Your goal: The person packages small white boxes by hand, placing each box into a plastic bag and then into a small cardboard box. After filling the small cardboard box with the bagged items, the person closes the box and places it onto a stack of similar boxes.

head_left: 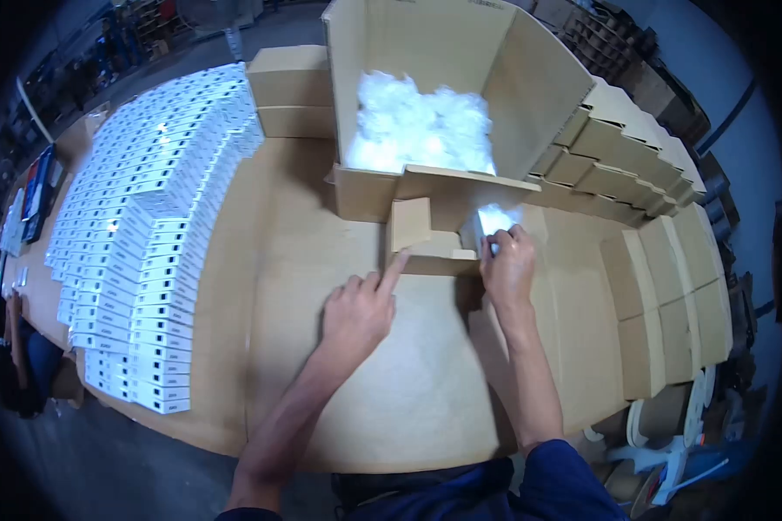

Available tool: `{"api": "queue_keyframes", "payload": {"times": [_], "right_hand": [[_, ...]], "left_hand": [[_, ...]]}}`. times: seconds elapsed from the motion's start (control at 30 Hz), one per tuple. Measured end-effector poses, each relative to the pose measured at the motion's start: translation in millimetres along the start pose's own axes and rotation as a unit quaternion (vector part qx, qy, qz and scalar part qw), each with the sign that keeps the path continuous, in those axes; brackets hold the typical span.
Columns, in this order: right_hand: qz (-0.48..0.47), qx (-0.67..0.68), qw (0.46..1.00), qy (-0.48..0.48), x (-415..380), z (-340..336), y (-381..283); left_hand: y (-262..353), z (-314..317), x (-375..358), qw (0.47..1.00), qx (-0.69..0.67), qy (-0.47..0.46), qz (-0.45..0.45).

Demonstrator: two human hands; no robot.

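Note:
In the middle of the table sits a small open cardboard carton (441, 265), one flap raised at its left side. My left hand (361, 314) reaches to its near left corner, index finger stretched out against the edge and the other fingers loosely bent, holding nothing. At the carton's right end, my right hand (507, 265) is closed on a white packet (495, 220) that looks glossy; glare hides its details. Just behind stands a large open cardboard box (369, 193) filled with white, shiny, crumpled plastic (421, 126).
Stacked rows of slim white boxes (161, 217) cover the left of the table. Cardboard cartons (617, 165) are piled at the back right, with more cartons (669, 295) along the right edge. Two brown cartons (294, 91) stand behind left. Another person's arm (15, 334) shows far left.

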State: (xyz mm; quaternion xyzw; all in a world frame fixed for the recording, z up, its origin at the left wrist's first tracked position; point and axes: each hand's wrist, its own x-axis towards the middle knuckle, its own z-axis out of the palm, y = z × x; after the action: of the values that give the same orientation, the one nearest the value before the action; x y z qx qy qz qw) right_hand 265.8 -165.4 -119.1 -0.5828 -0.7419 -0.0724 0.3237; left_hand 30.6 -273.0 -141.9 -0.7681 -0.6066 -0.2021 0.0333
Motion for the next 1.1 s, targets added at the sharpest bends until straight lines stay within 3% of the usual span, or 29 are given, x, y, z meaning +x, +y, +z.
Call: {"api": "queue_keyframes", "payload": {"times": [0.2, 0.37, 0.47, 0.53, 0.6, 0.67, 0.83, 1.1], "right_hand": [[-0.004, 0.006, 1.0, -0.004, -2, -3, 11], [0.002, 0.077, 0.994, 0.079, 3, -42, -49], [-0.04, 0.341, 0.939, -0.032, 8, -35, -130], [-0.111, 0.398, 0.901, -0.134, 19, -19, -188], [-0.213, 0.453, 0.852, -0.153, 32, 27, -236], [-0.302, 0.399, 0.848, -0.179, 52, 54, -280], [-0.364, 0.365, 0.835, -0.195, 88, 106, -351], [-0.411, 0.308, 0.842, -0.167, 101, 130, -373]], "left_hand": [[1, -19, -1, 0.998, -0.045, -0.034, -0.025], [-53, -63, -41, 0.992, -0.085, 0.065, -0.072], [-103, -98, -64, 0.982, -0.047, 0.127, -0.132], [-141, -128, -62, 0.972, -0.01, 0.165, -0.166], [-172, -149, -54, 0.962, 0.01, 0.213, -0.172], [-203, -162, -45, 0.954, 0.035, 0.246, -0.169], [-250, -168, -28, 0.959, 0.057, 0.228, -0.159], [-278, -151, -26, 0.955, 0.126, 0.235, -0.128]]}}
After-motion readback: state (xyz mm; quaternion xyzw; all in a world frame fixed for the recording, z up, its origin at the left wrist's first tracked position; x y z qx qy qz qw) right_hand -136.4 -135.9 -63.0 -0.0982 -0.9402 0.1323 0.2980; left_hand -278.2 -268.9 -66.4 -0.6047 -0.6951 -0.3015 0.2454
